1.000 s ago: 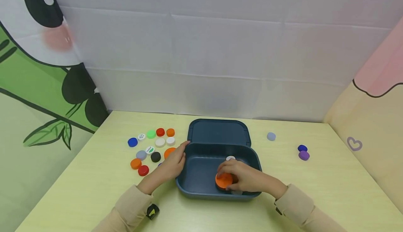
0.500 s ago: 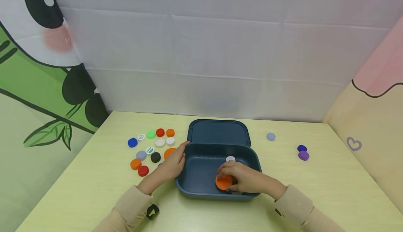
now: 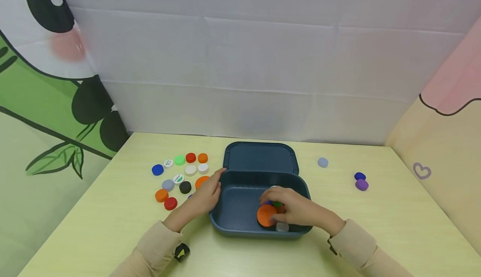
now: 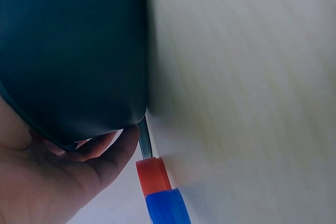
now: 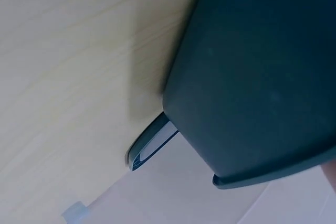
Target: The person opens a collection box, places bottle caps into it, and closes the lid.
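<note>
A dark blue lunch box [image 3: 240, 232] stands mid-table, its lid [image 3: 261, 156] folded back. My left hand [image 3: 204, 195] grips its left side near the back corner; in the left wrist view, fingers bend round the wall. Inside the box, on the right, is my right hand [image 3: 289, 205], fingers spread over bottle caps. Its thumb touches the edge of a large orange cap [image 3: 266, 215], while the fingertips are by a blue cap. Between thumb and fingers show a green cap [image 3: 277, 204] and a brownish one. A clear cap [image 3: 282, 227] lies below. The right wrist view hides this hand behind the box wall.
Several loose caps, among them a black cap [image 3: 185, 187] and a red cap [image 3: 170, 203], lie left of the box. On the right are a pale blue cap [image 3: 323, 162], a dark blue cap [image 3: 360, 176] and a purple cap [image 3: 362, 185]. A white backdrop [image 3: 259, 114] stands behind the table.
My right fingers have come off the top of the large orange cap and moved slightly back, uncovering green and brownish caps. The left hand keeps its place on the box.
</note>
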### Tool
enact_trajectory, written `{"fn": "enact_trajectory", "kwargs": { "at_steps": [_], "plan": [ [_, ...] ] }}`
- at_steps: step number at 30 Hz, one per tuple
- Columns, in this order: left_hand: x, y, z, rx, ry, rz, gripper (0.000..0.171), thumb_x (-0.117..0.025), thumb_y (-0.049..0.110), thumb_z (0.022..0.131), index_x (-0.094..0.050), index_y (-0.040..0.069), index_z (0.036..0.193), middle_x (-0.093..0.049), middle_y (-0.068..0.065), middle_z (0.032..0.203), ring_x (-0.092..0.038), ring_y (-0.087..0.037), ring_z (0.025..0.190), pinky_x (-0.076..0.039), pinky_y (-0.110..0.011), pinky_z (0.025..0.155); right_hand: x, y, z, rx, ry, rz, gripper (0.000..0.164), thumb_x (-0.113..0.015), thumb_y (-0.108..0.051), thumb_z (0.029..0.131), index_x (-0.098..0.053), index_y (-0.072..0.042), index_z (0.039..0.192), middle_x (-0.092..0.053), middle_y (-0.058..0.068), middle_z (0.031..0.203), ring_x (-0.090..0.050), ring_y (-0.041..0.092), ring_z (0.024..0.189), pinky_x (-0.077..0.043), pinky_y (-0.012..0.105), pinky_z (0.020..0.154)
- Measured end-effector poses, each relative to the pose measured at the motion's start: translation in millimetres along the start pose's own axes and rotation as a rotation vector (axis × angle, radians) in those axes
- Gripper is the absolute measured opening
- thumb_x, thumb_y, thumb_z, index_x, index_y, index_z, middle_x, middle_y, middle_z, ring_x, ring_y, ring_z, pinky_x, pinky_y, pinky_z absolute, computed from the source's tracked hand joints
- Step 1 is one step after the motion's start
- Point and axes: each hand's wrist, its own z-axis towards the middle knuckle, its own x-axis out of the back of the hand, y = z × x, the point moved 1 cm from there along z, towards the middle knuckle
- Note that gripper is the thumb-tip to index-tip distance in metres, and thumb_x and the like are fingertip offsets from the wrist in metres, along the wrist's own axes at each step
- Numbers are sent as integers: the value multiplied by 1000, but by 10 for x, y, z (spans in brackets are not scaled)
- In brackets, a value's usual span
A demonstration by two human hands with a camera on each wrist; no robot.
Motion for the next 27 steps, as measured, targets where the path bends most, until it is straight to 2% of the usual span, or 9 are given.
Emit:
{"fn": "enact_trajectory", "kwargs": {
  "at_steps": [7,10,16,21,25,27],
  "plan": [
    [6,-8,3,-12,1,2,45,-34,5,96,-28,1,140,-35,-19,143,-37,-31,130,-32,-47,106,96,145,-25,19,136,99,35,-69,-13,80,-57,-9,113,-59,6,113,-58,21,95,-53,32,79],
    [8,-6,7,-10,-2,1,45,-34,6,96,-28,1,141,-35,-19,143,-37,-31,131,-32,-47,107,154,214,-42,11,182,150,36,-69,-14,80,-57,-11,114,-60,7,114,-58,23,95,-53,33,79],
    [8,-7,13,1,-6,2,46,-34,6,96,-27,2,141,-34,-19,144,-37,-31,131,-32,-47,106,289,361,-84,-78,245,197,36,-69,-18,81,-58,-13,115,-61,6,112,-58,26,99,-52,36,83],
    [1,-11,13,-1,-4,7,45,-34,5,96,-27,2,141,-35,-19,143,-37,-32,131,-32,-48,106,412,528,-140,-140,296,190,36,-68,-13,81,-58,-7,115,-61,13,112,-58,29,101,-52,41,84],
    [-11,-20,14,-11,-1,10,45,-34,3,96,-27,1,140,-35,-20,143,-37,-33,130,-32,-49,106,513,687,-198,-191,345,189,35,-67,-12,81,-58,-6,114,-62,11,111,-59,20,100,-52,42,84],
    [-10,-18,11,-14,0,8,45,-34,3,95,-27,0,140,-35,-20,143,-37,-33,130,-32,-49,106,596,664,-212,-235,360,184,34,-66,-8,82,-58,-3,114,-61,13,112,-58,22,102,-51,44,84]
  ]
}}
